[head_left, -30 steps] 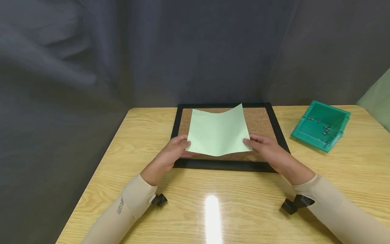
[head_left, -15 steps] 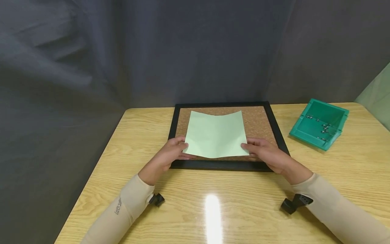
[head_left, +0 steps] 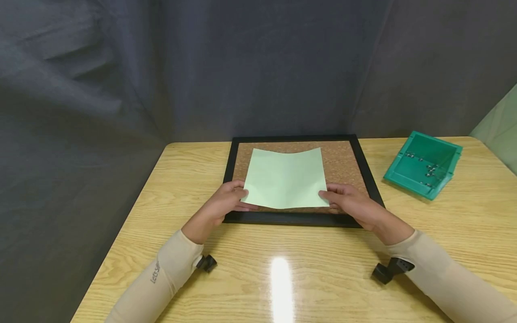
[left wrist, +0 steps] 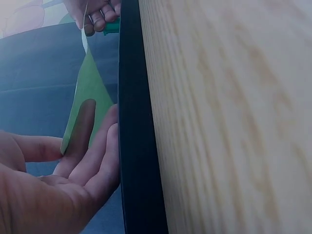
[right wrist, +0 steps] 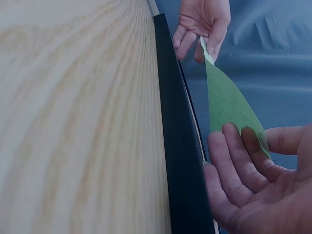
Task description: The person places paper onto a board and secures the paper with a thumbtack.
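Note:
A pale green sheet of paper [head_left: 286, 179] is held over a cork board [head_left: 339, 166] with a black frame [head_left: 291, 218]. My left hand [head_left: 222, 200] pinches the sheet's near left corner, thumb on top and fingers beneath. At the near right corner my right hand [head_left: 351, 202] pinches it the same way. The sheet sags in the middle. Both wrist views show it from the side, raised off the board at the near edge, with the left hand [left wrist: 63, 170] and the right hand [right wrist: 263, 175] close to the frame. Whether its far edge touches the cork cannot be told.
A green plastic tray [head_left: 412, 172] with several small metallic pieces sits tilted on the wooden table [head_left: 242, 269], right of the board. Dark cloth [head_left: 262, 67] hangs behind the table and on the left. A patterned pale green surface [head_left: 501, 130] shows at far right.
Both hands have lowered the sheet slightly toward the board and shifted it a little left. Its raised far right corner has come down, and it lies flatter. Both grips are kept.

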Demonstrator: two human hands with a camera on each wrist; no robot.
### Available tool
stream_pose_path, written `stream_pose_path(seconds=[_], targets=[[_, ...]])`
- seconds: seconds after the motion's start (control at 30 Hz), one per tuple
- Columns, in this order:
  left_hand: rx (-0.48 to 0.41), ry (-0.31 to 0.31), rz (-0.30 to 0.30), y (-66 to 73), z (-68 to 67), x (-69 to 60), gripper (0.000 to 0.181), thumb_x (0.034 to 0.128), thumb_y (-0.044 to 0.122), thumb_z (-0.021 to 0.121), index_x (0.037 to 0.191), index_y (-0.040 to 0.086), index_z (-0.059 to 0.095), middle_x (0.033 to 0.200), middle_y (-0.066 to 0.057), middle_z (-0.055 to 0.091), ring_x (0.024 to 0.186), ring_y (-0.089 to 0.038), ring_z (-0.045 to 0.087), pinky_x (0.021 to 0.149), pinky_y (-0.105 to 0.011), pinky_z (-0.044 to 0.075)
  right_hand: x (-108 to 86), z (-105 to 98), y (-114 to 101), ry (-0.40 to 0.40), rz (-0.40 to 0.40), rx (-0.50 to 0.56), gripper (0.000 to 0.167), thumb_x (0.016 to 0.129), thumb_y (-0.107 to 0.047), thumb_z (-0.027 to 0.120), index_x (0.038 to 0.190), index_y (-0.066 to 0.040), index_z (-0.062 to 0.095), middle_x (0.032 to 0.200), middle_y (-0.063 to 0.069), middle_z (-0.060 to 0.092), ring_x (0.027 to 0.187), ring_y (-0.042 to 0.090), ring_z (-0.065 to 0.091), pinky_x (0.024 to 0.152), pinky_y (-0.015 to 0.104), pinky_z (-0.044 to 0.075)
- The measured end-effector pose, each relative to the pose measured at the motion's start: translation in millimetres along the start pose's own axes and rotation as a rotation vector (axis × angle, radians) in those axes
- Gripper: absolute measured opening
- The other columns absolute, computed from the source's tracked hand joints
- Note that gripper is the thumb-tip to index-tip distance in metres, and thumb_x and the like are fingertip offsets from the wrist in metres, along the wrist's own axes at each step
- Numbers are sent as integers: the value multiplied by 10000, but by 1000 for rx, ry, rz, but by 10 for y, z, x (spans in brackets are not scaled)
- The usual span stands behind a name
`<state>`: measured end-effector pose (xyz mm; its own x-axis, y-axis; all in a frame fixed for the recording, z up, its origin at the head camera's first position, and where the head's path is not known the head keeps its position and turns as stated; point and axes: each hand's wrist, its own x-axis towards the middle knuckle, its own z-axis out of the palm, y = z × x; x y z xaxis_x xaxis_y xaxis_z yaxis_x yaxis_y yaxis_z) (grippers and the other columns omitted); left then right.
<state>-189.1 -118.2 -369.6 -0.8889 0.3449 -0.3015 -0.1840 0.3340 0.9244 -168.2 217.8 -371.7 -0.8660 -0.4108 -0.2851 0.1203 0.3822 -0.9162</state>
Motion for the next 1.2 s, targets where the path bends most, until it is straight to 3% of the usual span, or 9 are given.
stream_pose_path(seconds=[0.2, 0.37, 0.5, 0.63, 0.77, 0.9, 1.0, 1.1, 1.2], targets=[[32, -5, -2, 6, 14, -4, 413, 1057, 120, 432, 1418, -76, 387, 1501, -278, 375, 974, -260, 696, 957, -394, 564, 0, -16, 0, 23, 18, -4, 542, 1063, -394, 448, 1453, -18, 465, 1410, 141, 524, 1204, 123, 569, 1043, 399, 485], [23, -9, 14, -13, 21, 1, 441, 1057, 129, 453, 1446, -60, 367, 1444, -287, 476, 1006, -291, 732, 942, -380, 573, 1, -22, 12, 36, 19, 9, 527, 1062, -374, 458, 1438, -6, 480, 1365, 105, 556, 1149, 114, 618, 1006, 359, 511], [8, 1, 16, -13, 36, 0, 422, 1056, 137, 471, 1426, -45, 382, 1352, -287, 566, 987, -282, 739, 924, -377, 581, 10, -26, 20, 64, 23, 26, 435, 1057, -343, 483, 1305, 6, 562, 1014, 31, 630, 850, 89, 642, 782, 268, 540], [-6, 20, 8, -6, 49, -4, 423, 1051, 158, 499, 1417, -19, 386, 1194, -281, 672, 954, -278, 743, 922, -394, 582, 39, -30, 44, 94, 37, 58, 317, 1044, -360, 514, 988, -57, 586, 759, -8, 552, 619, 105, 498, 573, 249, 432], [-2, 32, 17, -6, 57, 0, 486, 1027, 133, 542, 1461, 13, 358, 1278, -274, 630, 963, -298, 741, 923, -407, 579, 59, -53, 85, 124, 39, 75, 359, 1028, -382, 543, 827, -88, 496, 728, -2, 547, 566, 106, 462, 521, 247, 370], [13, 36, 20, 3, 63, 7, 460, 1006, 88, 560, 1446, 61, 431, 1264, -225, 634, 974, -296, 733, 918, -403, 578, 65, -84, 98, 148, 53, 80, 326, 1025, -367, 555, 929, -58, 527, 734, -2, 563, 567, 109, 477, 525, 256, 381], [8, 8, 31, -1, 57, 0, 366, 1014, 73, 530, 1377, 25, 521, 1226, -215, 633, 1008, -306, 717, 927, -406, 577, 58, -101, 95, 163, 61, 63, 328, 1026, -367, 552, 1010, -39, 536, 731, -5, 577, 570, 111, 484, 534, 266, 401], [3, -30, 29, -7, 50, -13, 348, 1028, 84, 497, 1358, -15, 548, 1348, -224, 555, 1090, -328, 687, 965, -415, 561, 48, -119, 94, 178, 63, -8, 361, 1022, -394, 551, 1014, -33, 538, 724, 2, 556, 563, 120, 464, 533, 290, 407], [61, -47, 2, 19, 58, -31, 385, 1044, 143, 495, 1411, 31, 527, 1455, -199, 489, 1163, -325, 647, 1025, -428, 523, 49, -146, 88, 213, 74, -152, 382, 1012, -418, 561, 1005, -36, 556, 744, 16, 535, 575, 146, 434, 534, 305, 392]])
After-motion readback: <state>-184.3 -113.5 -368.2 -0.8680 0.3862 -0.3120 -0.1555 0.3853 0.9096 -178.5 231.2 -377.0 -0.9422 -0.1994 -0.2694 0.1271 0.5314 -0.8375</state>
